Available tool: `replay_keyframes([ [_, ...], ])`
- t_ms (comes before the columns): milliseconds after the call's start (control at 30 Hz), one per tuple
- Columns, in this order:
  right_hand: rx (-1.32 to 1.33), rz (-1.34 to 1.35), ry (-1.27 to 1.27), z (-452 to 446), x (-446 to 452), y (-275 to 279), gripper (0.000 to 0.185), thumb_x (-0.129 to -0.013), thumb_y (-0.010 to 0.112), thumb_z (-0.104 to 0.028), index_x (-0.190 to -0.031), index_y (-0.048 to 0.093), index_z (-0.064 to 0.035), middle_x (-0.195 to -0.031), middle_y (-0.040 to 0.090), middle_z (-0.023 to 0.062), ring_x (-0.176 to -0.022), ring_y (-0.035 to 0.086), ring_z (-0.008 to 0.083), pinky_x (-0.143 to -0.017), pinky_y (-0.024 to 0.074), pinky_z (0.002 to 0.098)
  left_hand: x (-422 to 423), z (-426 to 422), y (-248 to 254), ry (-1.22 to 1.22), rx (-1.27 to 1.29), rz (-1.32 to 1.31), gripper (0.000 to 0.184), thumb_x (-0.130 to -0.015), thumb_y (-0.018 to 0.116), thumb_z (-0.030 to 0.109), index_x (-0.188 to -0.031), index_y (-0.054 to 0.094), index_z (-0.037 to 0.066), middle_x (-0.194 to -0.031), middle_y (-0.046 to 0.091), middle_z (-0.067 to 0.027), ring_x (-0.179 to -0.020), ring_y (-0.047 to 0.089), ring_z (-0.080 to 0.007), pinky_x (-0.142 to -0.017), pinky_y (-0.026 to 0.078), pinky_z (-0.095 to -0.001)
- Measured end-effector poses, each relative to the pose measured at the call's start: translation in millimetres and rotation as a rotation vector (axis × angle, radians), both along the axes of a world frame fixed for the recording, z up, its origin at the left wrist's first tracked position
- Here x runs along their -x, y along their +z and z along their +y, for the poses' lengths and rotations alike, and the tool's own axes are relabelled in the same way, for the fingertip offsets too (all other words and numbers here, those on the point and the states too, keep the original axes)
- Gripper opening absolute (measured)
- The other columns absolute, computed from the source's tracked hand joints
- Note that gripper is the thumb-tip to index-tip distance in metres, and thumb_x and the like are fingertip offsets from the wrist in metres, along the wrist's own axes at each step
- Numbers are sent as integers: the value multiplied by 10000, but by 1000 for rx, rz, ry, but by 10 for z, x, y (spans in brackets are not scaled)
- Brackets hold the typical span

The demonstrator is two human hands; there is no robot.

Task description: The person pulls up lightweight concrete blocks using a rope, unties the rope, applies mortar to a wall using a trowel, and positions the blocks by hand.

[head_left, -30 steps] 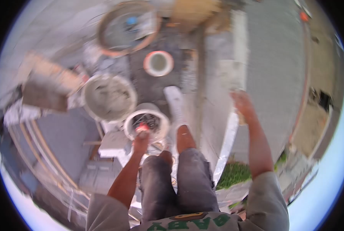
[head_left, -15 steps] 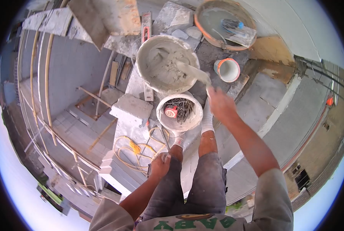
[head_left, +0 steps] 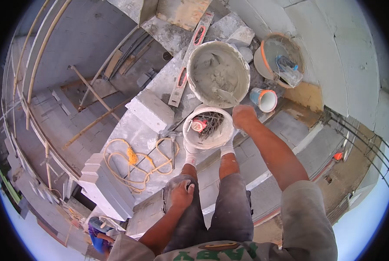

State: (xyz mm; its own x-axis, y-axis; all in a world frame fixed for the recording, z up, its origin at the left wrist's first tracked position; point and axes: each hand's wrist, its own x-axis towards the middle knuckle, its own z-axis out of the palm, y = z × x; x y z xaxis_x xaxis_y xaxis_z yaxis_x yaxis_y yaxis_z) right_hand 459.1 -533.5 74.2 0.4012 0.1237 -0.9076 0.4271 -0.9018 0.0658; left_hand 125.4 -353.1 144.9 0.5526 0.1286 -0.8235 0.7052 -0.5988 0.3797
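Observation:
My right hand [head_left: 244, 117] is closed at the near right rim of a tub of wet grey mortar [head_left: 214, 65]. It grips a trowel [head_left: 225, 95], whose blade lies in the mortar; the handle is hidden in my fist. My left hand [head_left: 182, 195] rests on my left thigh with curled fingers. A small dark spot shows by its thumb, and I cannot make out what it is. Between my feet and the tub stands a white bucket [head_left: 191, 135] with dark nails or metal pieces [head_left: 215, 124] and a red tape measure [head_left: 198, 125] inside.
A spirit level [head_left: 178, 92] lies left of the tub. Nearby are a pale block [head_left: 150, 111] and coiled rope [head_left: 131, 155]. At right stand a small white-lined bucket [head_left: 268, 101] and an orange-rimmed water tub [head_left: 264, 61]. The platform drops off at left; another person [head_left: 99, 235] is below.
My right hand has brought the trowel blade back into the mortar near the rim. My left hand stays by my thigh. The head view has turned and shifted.

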Motion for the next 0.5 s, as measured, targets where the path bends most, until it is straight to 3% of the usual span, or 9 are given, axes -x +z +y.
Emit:
replay_keyframes([
  [167,-133,37,-8,81,-30,-337,289,-735,622,-218,-926,700,-15,-1007,670,181,-971,648,300,-802,530,394,44,-100,-71,-47,-61,32,364,-878,542,366,-1069,599,62,-1031,636,-145,-1011,576,-339,-862,447,-461],
  [300,-245,53,-134,387,19,-468,333,-697,639,-211,-892,670,58,-973,656,236,-897,658,326,-767,526,404,-32,-126,-54,-112,-18,81,392,-885,531,374,-1077,581,35,-1082,612,-186,-1066,544,-381,-903,434,-467],
  [500,-446,373,-1064,363,21,-266,540,-682,666,-272,-1068,594,98,-962,659,237,-739,653,363,-712,518,405,-145,-102,-61,-146,11,120,416,-889,513,380,-1092,567,21,-1106,604,-188,-1090,531,-382,-928,421,-468],
])
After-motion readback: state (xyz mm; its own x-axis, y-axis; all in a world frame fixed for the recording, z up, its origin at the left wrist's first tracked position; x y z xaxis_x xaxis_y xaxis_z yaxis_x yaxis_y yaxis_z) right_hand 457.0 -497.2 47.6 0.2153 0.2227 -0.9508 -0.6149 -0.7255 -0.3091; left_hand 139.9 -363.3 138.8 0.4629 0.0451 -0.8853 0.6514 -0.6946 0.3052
